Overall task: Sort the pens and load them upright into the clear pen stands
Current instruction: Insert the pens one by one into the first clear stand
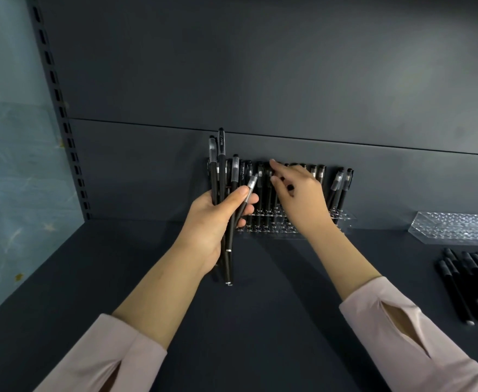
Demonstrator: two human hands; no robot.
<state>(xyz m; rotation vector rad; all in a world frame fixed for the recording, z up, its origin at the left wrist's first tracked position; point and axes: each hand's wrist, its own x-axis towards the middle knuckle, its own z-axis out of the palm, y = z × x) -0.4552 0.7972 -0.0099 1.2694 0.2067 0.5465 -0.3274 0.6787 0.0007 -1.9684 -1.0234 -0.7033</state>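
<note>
Setting: dark grey shelf point(288, 278) with a matching back panel point(260, 80); slotted upright in the upper left of the frame.
Clear pen stand point(342, 217): centre of frame, against the back panel; mostly filled with standing pens point(342, 185), free holes at its right end.
Left hand point(212, 222): wrapped round a pen bundle point(221, 154), just left of the stand.
Bundle axis: near vertical, caps up, tips hanging below the palm and apart from the shelf.
Right hand point(300, 193): in front of the stand's middle, index finger out on the cap tops, thumb below it; can't tell if it pinches a pen.
Key relation: bundle sits just left of the right hand, level with it; right hand is nearer the free holes, so likely it takes a pen leftward, then goes right and down.
Spare stand point(458, 227): right edge, no pens in it.
Loose pens point(464, 281): lying flat, lower right, well apart from both hands.
</note>
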